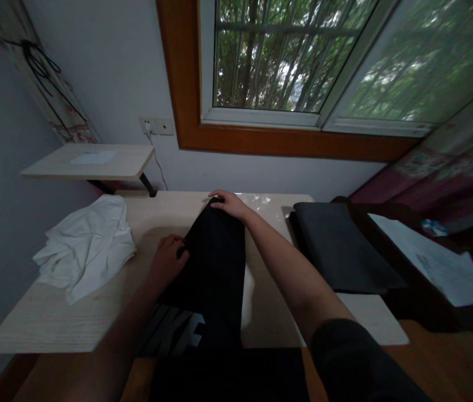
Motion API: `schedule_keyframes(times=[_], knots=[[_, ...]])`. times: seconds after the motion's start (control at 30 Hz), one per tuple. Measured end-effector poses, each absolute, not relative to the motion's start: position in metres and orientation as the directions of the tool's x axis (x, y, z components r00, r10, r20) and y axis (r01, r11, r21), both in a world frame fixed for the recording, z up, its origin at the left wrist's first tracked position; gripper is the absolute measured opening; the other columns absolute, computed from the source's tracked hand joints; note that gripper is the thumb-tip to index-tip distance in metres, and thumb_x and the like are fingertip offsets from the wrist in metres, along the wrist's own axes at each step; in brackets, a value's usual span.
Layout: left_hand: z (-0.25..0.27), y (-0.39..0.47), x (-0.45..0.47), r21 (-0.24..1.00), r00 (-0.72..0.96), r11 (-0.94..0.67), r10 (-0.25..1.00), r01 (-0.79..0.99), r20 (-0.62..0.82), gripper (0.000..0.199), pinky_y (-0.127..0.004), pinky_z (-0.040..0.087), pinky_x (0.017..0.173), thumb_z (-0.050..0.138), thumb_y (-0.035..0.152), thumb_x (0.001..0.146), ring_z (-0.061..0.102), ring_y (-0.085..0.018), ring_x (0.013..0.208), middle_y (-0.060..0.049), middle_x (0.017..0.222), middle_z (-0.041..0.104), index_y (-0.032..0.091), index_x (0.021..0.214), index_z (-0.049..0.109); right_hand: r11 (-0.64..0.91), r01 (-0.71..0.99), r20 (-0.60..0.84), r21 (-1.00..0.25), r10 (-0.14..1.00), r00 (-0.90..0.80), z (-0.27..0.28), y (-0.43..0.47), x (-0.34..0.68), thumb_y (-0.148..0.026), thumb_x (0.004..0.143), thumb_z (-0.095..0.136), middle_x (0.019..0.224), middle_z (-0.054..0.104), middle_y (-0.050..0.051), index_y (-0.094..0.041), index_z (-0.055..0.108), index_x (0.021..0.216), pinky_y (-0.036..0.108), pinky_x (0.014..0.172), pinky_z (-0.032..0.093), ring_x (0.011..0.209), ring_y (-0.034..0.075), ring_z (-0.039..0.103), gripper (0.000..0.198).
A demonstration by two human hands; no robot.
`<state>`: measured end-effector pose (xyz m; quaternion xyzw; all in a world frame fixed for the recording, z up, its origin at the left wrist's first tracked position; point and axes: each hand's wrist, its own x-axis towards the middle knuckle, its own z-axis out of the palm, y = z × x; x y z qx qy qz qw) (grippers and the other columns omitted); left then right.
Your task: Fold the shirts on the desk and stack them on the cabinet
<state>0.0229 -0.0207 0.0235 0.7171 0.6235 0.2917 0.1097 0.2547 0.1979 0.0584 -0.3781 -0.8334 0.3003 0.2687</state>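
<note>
A black garment (pixel 218 262) with large pale lettering lies folded into a long narrow shape on the table in front of me. Its near end reaches the front edge, where it merges with dark cloth below, and its exact kind is unclear. My left hand (pixel 170 258) pinches its left edge about halfway up, thumb and fingers closed on the cloth. At the far end, my right hand (pixel 228 205) grips the top corner, fingers bent over it.
Crumpled white cloth (pixel 88 243) lies at the table's left, below a small raised shelf (pixel 128 159) with a paper on it. Folded dark grey cloth (pixel 341 245) rests at the right. The pale wooden table (pixel 64 329) stands against the wall under a window (pixel 286 67).
</note>
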Motion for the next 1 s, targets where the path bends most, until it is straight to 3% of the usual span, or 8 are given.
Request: schedule_keyframes(times=[0.33,0.47,0.6,0.8,0.9,1.0], knots=[[-0.002,-0.010,0.003,0.573,0.049,-0.207,0.959,0.793,0.278,0.008,-0.045,0.049,0.099,0.054,0.023,0.081,0.062,-0.025,0.102,-0.008,0.103,0.067,0.023,0.074,0.058,0.521,0.603,0.133,-0.604,0.812,-0.568,0.028,0.195,0.230,-0.021,0.091,0.068,0.112,0.073,0.007,-0.024,0.058,0.133,0.035,0.096,0.048,0.107,0.021,0.067,0.043],[0.000,-0.010,0.002,0.616,-0.004,-0.161,0.966,0.771,0.258,0.006,-0.044,0.050,0.097,0.052,0.023,0.082,0.062,-0.025,0.101,-0.007,0.102,0.067,0.023,0.077,0.057,0.504,0.638,0.163,-0.583,0.841,-0.515,0.029,0.198,0.226,-0.025,0.093,0.066,0.111,0.073,0.008,-0.024,0.055,0.135,0.034,0.092,0.049,0.103,0.022,0.068,0.043],[-0.003,-0.008,0.001,0.615,-0.074,-0.131,0.953,0.778,0.295,0.004,-0.042,0.051,0.097,0.054,0.024,0.081,0.062,-0.024,0.101,-0.008,0.103,0.063,0.023,0.080,0.057,0.517,0.728,0.165,-0.450,0.849,-0.501,0.031,0.194,0.220,-0.028,0.095,0.064,0.112,0.075,0.008,-0.026,0.055,0.134,0.037,0.094,0.048,0.106,0.025,0.068,0.040],[-0.011,-0.007,0.000,0.549,-0.106,-0.105,0.935,0.829,0.339,0.004,-0.044,0.051,0.098,0.060,0.022,0.077,0.060,-0.026,0.105,-0.009,0.109,0.059,0.023,0.077,0.056,0.489,0.793,0.181,-0.363,0.872,-0.455,0.030,0.194,0.235,-0.050,0.098,0.057,0.108,0.075,0.014,-0.022,0.062,0.126,0.044,0.099,0.044,0.106,0.030,0.068,0.040],[-0.012,-0.007,-0.001,0.535,-0.101,-0.105,0.934,0.839,0.342,0.004,-0.044,0.051,0.099,0.060,0.022,0.076,0.060,-0.026,0.105,-0.009,0.109,0.059,0.023,0.077,0.056,0.444,0.802,0.129,-0.400,0.894,-0.430,0.034,0.207,0.258,-0.053,0.096,0.057,0.101,0.075,0.013,-0.021,0.069,0.115,0.044,0.100,0.043,0.109,0.031,0.065,0.039],[-0.013,-0.006,-0.001,0.540,-0.098,-0.108,0.935,0.835,0.340,0.003,-0.044,0.051,0.099,0.060,0.023,0.077,0.060,-0.026,0.105,-0.009,0.108,0.060,0.023,0.078,0.057,0.415,0.770,0.017,-0.485,0.884,-0.466,0.040,0.222,0.284,-0.048,0.090,0.066,0.097,0.075,0.010,-0.021,0.074,0.097,0.037,0.091,0.047,0.099,0.027,0.066,0.028]])
